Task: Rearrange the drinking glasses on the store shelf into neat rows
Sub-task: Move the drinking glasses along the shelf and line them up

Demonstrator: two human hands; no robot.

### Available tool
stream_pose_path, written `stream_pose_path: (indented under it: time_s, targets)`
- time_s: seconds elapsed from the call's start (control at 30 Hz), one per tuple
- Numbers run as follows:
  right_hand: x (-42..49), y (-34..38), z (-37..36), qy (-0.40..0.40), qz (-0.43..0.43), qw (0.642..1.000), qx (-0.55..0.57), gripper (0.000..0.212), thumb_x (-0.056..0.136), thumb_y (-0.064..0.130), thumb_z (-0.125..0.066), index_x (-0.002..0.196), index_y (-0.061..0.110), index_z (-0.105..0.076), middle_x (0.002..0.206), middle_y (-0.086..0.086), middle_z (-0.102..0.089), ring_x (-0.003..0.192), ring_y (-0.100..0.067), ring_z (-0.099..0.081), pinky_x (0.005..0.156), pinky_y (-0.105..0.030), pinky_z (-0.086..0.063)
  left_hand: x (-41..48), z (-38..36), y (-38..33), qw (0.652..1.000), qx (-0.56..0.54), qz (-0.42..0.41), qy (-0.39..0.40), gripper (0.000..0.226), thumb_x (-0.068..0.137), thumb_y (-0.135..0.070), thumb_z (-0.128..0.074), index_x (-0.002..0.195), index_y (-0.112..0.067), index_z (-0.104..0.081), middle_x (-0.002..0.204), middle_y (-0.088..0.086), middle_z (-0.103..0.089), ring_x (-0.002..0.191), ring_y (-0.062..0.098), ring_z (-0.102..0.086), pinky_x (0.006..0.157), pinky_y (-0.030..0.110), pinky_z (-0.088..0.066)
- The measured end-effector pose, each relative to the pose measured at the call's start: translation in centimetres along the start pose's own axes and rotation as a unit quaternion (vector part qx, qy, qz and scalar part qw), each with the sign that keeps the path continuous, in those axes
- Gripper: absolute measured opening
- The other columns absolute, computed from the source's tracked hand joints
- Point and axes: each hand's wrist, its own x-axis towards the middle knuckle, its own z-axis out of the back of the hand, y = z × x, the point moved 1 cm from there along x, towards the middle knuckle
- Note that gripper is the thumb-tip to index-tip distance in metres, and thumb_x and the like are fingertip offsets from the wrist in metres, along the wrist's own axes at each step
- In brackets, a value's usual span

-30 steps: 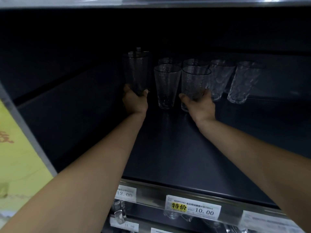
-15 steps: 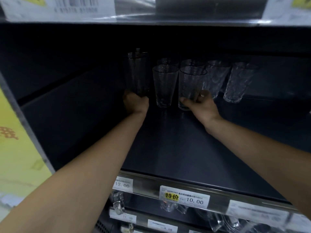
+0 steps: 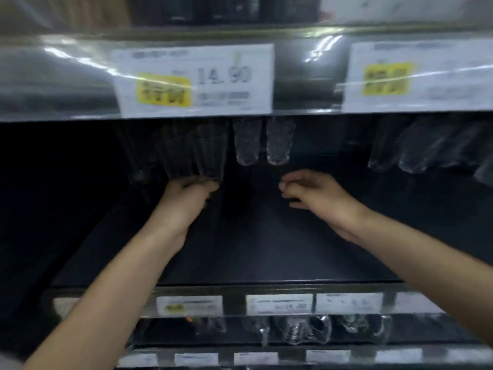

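The view is blurred. Several drinking glasses stand at the back of the dark shelf [image 3: 266, 249], their tops hidden behind the upper shelf edge. Three smooth glasses are grouped at the left; my left hand [image 3: 186, 193] curls around the foot of the rightmost one [image 3: 210, 153]. Two textured glasses [image 3: 246, 144] [image 3: 278, 142] stand side by side in the middle. My right hand [image 3: 309, 194] hovers just below and right of them, fingers loosely apart, holding nothing. More textured glasses [image 3: 400, 150] stand further right.
The upper shelf's front rail with price tags [image 3: 192, 78] [image 3: 416, 76] hangs low over the glasses. A lower rail with tags [image 3: 277, 303] runs under my forearms. Below it, more glassware [image 3: 293, 332] sits on another shelf.
The view has tilted up, so the upper rail now covers the glass tops. My right hand has let go of its glass and pulled away to the right. My left hand stays at the left group.
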Motion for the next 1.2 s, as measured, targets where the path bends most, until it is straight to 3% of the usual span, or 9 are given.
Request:
stream_pose_path:
  time_s: [0.07, 0.2, 0.33, 0.43, 0.57, 0.7, 0.87, 1.07, 1.2]
  targets:
    - [-1.9, -0.4, 3.4, -0.019, 0.011, 1.0, 0.006, 0.017, 0.089, 0.027, -0.072, 0.105, 0.024, -0.07, 0.108, -0.002, -0.072, 0.104, -0.015, -0.069, 0.095, -0.033, -0.056, -2.1, -3.1, -0.9, 0.997, 0.019, -0.032, 0.061, 0.01, 0.092, -0.016, -0.065, 0.098, -0.02, -0.071, 0.104, 0.0, -0.072, 0.106, 0.015, -0.066, 0.1, 0.031, -0.049]
    - [-6.0, -1.3, 11.2, -0.065, 0.012, 0.998, 0.011, 0.012, 0.087, 0.027, -0.073, 0.099, 0.025, -0.073, 0.104, -0.003, -0.075, 0.104, -0.022, -0.07, 0.101, -0.042, -0.052, -5.9, -9.8, -2.1, 0.984, 0.043, -0.068, 0.16, 0.018, 0.094, -0.007, -0.06, 0.099, -0.015, -0.075, 0.102, 0.0, -0.076, 0.103, 0.014, -0.07, 0.1, 0.035, -0.05]
    - [-9.0, -2.9, 18.9, -0.115, 0.02, 0.993, -0.004, 0.012, 0.081, 0.031, -0.077, 0.092, 0.026, -0.074, 0.095, -0.001, -0.076, 0.1, -0.022, -0.071, 0.099, -0.05, -0.051, -8.1, -16.6, -2.9, 0.975, 0.07, -0.085, 0.193, 0.018, 0.095, -0.007, -0.059, 0.099, -0.014, -0.075, 0.102, 0.0, -0.075, 0.099, 0.01, -0.07, 0.095, 0.031, -0.053]
    - [-10.6, -4.2, 23.7, -0.141, 0.014, 0.99, -0.014, 0.03, 0.068, 0.045, -0.079, 0.091, 0.026, -0.074, 0.094, -0.006, -0.076, 0.1, -0.029, -0.069, 0.095, -0.056, -0.051, -9.2, -21.4, -3.4, 0.971, 0.077, -0.093, 0.207, 0.017, 0.095, -0.006, -0.059, 0.098, -0.013, -0.074, 0.1, 0.001, -0.075, 0.099, 0.011, -0.07, 0.091, 0.03, -0.054]
    - [-11.7, -6.7, 29.2, -0.157, 0.004, 0.988, -0.007, 0.028, 0.07, 0.044, -0.08, 0.091, 0.025, -0.074, 0.098, -0.01, -0.075, 0.102, -0.027, -0.069, 0.098, -0.053, -0.05, -10.4, -27.5, -3.9, 0.966, 0.091, -0.109, 0.215, 0.016, 0.094, -0.008, -0.06, 0.099, -0.014, -0.074, 0.101, 0.002, -0.074, 0.099, 0.013, -0.07, 0.093, 0.032, -0.054]
    - [-11.4, -9.1, 32.8, -0.166, 0.0, 0.986, 0.006, 0.018, 0.083, 0.029, -0.078, 0.098, 0.022, -0.071, 0.106, -0.013, -0.073, 0.107, -0.03, -0.067, 0.1, -0.05, -0.05, -10.0, -32.8, -4.0, 0.967, 0.108, -0.114, 0.201, 0.014, 0.092, -0.014, -0.065, 0.104, -0.017, -0.071, 0.104, 0.003, -0.072, 0.101, 0.014, -0.068, 0.096, 0.033, -0.053]
    - [-8.1, -11.5, 35.0, -0.165, 0.006, 0.986, 0.016, 0.039, 0.07, 0.046, -0.076, 0.103, 0.027, -0.068, 0.099, 0.001, -0.073, 0.099, -0.016, -0.069, 0.098, -0.044, -0.053, -7.7, -37.4, -3.9, 0.977, 0.093, -0.099, 0.165, 0.025, 0.091, -0.021, -0.068, 0.115, -0.019, -0.065, 0.109, 0.0, -0.068, 0.103, 0.012, -0.066, 0.097, 0.033, -0.053]
    - [-1.7, -12.2, 34.2, -0.153, 0.021, 0.988, 0.003, 0.042, 0.086, 0.038, -0.074, 0.118, 0.021, -0.054, 0.101, 0.014, -0.064, 0.095, -0.004, -0.062, 0.08, -0.018, -0.047, -2.8, -40.5, -3.9, 0.991, 0.082, -0.081, 0.072, 0.047, 0.085, -0.033, -0.074, 0.123, -0.022, -0.048, 0.108, -0.012, -0.059, 0.092, -0.001, -0.056, 0.079, 0.012, -0.047]
    - [2.7, -12.9, 32.8, -0.168, 0.018, 0.986, 0.006, 0.065, 0.089, 0.039, -0.071, 0.142, 0.017, -0.04, 0.116, 0.013, -0.048, 0.112, -0.007, -0.051, 0.088, -0.017, -0.037, 1.7, -41.9, -2.1, 0.993, 0.084, -0.084, 0.027, 0.081, 0.079, -0.036, -0.08, 0.145, -0.016, -0.037, 0.139, -0.001, -0.052, 0.122, 0.016, -0.054, 0.107, 0.03, -0.044]
